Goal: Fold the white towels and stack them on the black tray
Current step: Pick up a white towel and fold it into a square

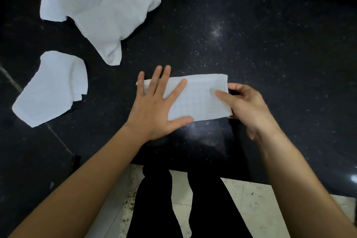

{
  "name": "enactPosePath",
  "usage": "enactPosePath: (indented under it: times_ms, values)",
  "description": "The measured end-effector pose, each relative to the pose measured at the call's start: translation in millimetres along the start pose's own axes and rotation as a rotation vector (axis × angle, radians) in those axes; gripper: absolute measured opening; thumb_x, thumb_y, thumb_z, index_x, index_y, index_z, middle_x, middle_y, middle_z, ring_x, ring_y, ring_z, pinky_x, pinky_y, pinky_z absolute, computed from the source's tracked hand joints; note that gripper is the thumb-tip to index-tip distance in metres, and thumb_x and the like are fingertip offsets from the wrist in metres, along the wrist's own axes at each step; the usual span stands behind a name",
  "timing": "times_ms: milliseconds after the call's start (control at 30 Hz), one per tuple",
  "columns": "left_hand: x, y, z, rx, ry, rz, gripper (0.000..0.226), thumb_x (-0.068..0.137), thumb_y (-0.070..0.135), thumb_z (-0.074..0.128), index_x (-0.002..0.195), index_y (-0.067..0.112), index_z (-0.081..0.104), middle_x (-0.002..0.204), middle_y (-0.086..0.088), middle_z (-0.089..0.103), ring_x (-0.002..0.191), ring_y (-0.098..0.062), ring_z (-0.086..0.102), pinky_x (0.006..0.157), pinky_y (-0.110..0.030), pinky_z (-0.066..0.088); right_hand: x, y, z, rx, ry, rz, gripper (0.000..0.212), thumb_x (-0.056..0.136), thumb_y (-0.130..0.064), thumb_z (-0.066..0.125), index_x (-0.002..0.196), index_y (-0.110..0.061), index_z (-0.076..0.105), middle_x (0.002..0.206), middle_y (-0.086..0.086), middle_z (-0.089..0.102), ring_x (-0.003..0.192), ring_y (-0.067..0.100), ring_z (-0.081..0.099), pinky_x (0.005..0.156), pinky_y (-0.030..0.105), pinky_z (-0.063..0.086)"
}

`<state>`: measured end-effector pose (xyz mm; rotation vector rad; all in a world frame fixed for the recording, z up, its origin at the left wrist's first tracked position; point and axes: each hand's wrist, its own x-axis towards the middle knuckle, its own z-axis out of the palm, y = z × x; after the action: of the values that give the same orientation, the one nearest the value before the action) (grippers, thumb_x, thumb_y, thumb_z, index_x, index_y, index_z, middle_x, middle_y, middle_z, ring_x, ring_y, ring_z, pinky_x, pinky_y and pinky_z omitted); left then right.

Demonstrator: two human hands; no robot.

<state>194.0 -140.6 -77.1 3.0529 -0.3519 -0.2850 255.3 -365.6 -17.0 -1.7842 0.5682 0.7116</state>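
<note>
Near the front edge of the black worktop, a white towel folded into a long strip. Pressed flat on its left half by the left hand, fingers straight and spread wide. Pinched at its right end by the right hand, thumb on top, other fingers curled around the end. Toward the left edge, a stack of folded towels; toward the far left corner, a loose heap of towels. Black tray not possible to tell from the dark surface.

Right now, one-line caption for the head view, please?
Left hand presses a white towel flat, right hand pinches its end; crumpled heap and folded stack lie left.
</note>
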Motion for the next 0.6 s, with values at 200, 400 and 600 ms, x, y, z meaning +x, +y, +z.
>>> enactPosePath:
  times_ms: [200, 400, 600]
  values:
    - [0.4, -0.5, 0.4, -0.037, 0.009, 0.008, 0.096, 0.083, 0.086, 0.030, 0.158, 0.026, 0.019, 0.165, -0.019, 0.004, 0.152, -0.035, -0.001, 0.117, -0.066, 0.002, -6.0, -5.3, 0.3, 0.158, -0.025, 0.074, 0.016, 0.093, -0.033, 0.068, 0.100, -0.019, 0.074, 0.091, -0.001, 0.079, 0.077, 0.009, 0.071, 0.059, 0.021, 0.050]
    - [-12.7, -19.0, -17.3, -0.364, 0.503, -0.320, 0.059, 0.102, 0.049, 0.032, 0.144, 0.010, 0.047, 0.148, -0.016, 0.045, 0.137, -0.032, 0.039, 0.112, -0.046, 0.026, -19.5, -12.6, 12.2, 0.174, 0.102, -0.132, 0.010, 0.092, -0.023, 0.071, 0.096, -0.016, 0.077, 0.090, 0.005, 0.078, 0.085, 0.021, 0.075, 0.077, 0.034, 0.061]
    - [-41.0, -73.8, 4.4, -0.445, 0.677, -0.661, 0.033, 0.103, 0.019, 0.039, 0.122, 0.003, 0.060, 0.109, -0.015, 0.062, 0.104, -0.028, 0.053, 0.092, -0.044, 0.043, -34.0, -17.8, 69.7, -0.145, 0.177, -0.510, 0.006, 0.088, -0.025, 0.074, 0.092, -0.025, 0.078, 0.063, -0.010, 0.062, 0.056, 0.004, 0.055, 0.061, 0.020, 0.050]
